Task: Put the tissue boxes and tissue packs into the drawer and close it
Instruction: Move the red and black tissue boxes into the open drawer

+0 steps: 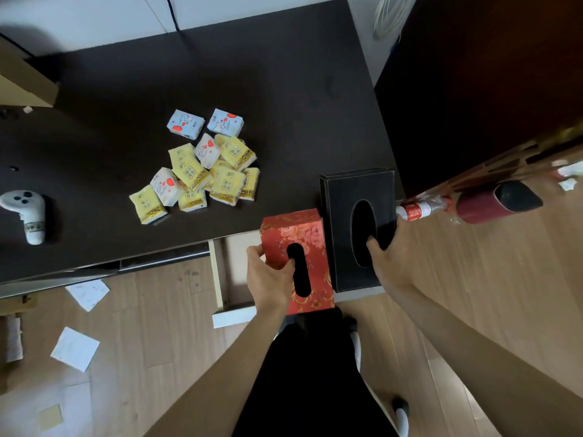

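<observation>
Matt dark wooden desk (220, 74), glossy plastic-wrapped tissue packs (202, 171), stitched leather-look black box (347, 190).

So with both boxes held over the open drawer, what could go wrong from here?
1. The red tissue box and black tissue box go in together, and the drawer looks narrow; they may jam.
2. The left hand and right hand grip partly by the slots, so a box could slip.

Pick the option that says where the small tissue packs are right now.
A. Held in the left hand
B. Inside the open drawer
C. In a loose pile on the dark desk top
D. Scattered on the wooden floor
C: the tissue packs lie heaped on the desk top, while the left hand grips the red tissue box over the open drawer.
</observation>
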Demonstrator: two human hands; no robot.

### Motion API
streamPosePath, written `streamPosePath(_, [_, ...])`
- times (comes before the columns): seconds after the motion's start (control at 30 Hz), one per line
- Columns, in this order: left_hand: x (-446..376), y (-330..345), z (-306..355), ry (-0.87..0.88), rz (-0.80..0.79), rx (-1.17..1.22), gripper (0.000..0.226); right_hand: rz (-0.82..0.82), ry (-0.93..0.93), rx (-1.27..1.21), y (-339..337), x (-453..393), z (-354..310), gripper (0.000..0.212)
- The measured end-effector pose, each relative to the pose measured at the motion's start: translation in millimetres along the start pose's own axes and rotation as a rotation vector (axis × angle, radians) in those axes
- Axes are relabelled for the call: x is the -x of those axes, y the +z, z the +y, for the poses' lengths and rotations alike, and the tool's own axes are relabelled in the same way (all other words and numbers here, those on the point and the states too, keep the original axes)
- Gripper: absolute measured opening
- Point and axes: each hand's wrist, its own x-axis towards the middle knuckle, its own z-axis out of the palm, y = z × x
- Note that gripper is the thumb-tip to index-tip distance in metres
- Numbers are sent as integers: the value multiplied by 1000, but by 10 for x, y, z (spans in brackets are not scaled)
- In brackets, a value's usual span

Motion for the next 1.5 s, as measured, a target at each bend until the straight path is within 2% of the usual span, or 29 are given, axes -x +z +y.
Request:
streamPosePath(0.07, [80,4,-117,-26,-18,-51,50,-72,51,38,1,100,102,74])
streamPosePath(0.2, [227,2,-314,-99,-57,-139,52,-161,149,77,-69,490,419,56])
streamPosePath(0.3, [293,3,-423,-124,-88,-201,54,-194,173,113,-131,689,501,55])
streamPosePath(0.47, [124,53,-518,-143,-89,-266,53,-254,194,216,-77,517,559,44])
streamPosePath(0.63, [-192,118,-740,-212,-63,-307,51,-383,301,321,166,364,711,52])
streamPosePath(0.8, [-345,172,-914,-233,-89,-316,51,-431,278,443,320,421,815,58])
streamPosePath(0.87, [-364,169,-942,-228,-99,-320,55,-433,228,544,321,381,774,69])
streamPosePath(1.0, [-402,121,-954,-167,-143,-345,74,-418,-59,798,390,96,615,103])
streamPosePath(1.1, [-471,98,-895,-49,-196,-378,95,-533,-207,924,507,-145,534,112])
streamPosePath(1.2, [-549,129,-854,18,-269,-439,86,-594,-302,1020,536,-231,547,109])
streamPosePath(1.3, [-590,141,-823,-1,-288,-483,71,-616,-349,1069,414,-245,608,105])
streamPosePath(1.5, [-573,135,-820,2,-287,-477,67,-671,-392,1132,110,-397,745,107])
